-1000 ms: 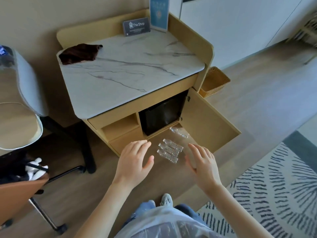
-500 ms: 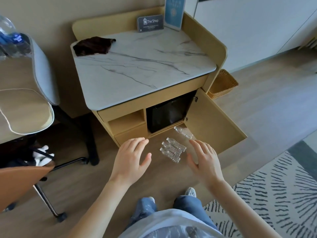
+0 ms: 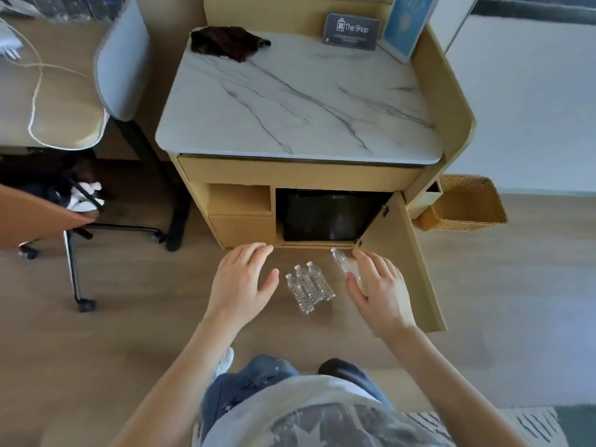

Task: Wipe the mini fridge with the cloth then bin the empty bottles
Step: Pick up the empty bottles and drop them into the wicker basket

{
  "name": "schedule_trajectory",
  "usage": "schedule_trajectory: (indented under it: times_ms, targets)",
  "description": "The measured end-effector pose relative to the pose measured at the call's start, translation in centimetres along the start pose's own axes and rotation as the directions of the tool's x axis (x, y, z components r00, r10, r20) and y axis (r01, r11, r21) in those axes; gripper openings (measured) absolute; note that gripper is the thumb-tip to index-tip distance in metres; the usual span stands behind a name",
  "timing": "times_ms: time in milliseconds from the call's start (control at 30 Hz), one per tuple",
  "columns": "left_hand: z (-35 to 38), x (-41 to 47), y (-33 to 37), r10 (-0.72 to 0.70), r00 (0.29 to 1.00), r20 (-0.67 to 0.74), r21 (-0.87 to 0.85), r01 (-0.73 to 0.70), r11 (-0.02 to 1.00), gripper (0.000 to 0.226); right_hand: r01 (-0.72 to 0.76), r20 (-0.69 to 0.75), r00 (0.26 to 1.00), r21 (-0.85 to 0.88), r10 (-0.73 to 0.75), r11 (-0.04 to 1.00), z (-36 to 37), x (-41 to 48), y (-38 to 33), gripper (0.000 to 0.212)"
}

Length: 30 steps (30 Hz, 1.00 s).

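One tan cabinet [image 3: 300, 174] stands far centre, its door open on the black mini fridge [image 3: 325, 217]. A wicker basket [image 3: 464, 204] sits to its right; the brown cloth [image 3: 225, 43] lies far left on the marble top. Nearer, the left hand [image 3: 242, 282] and right hand [image 3: 380, 291] are spread, gripping nothing. Three empty bottles [image 3: 309, 287] lie on the floor between them; a fourth bottle [image 3: 342, 262] lies just beside the right fingers.

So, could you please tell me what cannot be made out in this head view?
Head view throughout:
Mini fridge: interior hidden behind its dark front.
Lone bottle: lower half covered by the right hand; contact unclear.
The Shop card: small print too small to read.
Blue sign: cut off by the top edge.
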<state>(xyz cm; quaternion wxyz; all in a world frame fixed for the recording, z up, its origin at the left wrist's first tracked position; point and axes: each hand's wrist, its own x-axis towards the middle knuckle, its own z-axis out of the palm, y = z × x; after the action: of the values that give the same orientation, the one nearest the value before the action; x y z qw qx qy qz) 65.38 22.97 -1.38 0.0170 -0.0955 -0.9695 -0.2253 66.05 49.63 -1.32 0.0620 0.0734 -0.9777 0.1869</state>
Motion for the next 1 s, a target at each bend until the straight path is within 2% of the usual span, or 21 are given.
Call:
schedule_trajectory:
  times_ms: [267,433,567,733,900,1000]
  targets:
    - [2.4,-1.7,11.3,-0.133,0.988,-0.082,-0.002,0.134,0.991,0.050,0.146,0.055,0.987,0.088,-0.151,0.985,-4.3,-0.2,7.9,0.041]
    - [3.8,-1.1,12.4,-0.141,0.987,-0.081,0.022,0.143,0.989,0.048,0.139,0.006,0.990,0.144,-0.141,0.980,-3.9,0.3,9.2,0.046]
    - [6.3,0.1,11.1,-0.154,0.987,-0.039,0.016,0.155,0.988,0.049,0.100,0.028,0.994,0.169,-0.106,0.981,-1.4,0.8,10.0,0.046]
    - [14.6,1.9,5.3,-0.123,0.992,-0.022,0.013,0.123,0.992,0.047,0.052,0.046,0.997,0.181,-0.061,0.982,8.3,1.1,12.6,0.043]
    - [29.5,3.2,-4.0,-0.083,0.996,-0.045,0.043,0.085,0.995,0.047,0.029,0.051,0.998,0.188,-0.040,0.982,25.2,1.0,18.3,0.041]
    - [40.4,3.5,-10.2,-0.117,0.991,-0.070,0.041,0.120,0.992,0.041,0.007,0.049,0.999,0.212,-0.018,0.977,36.6,0.8,22.8,0.040]
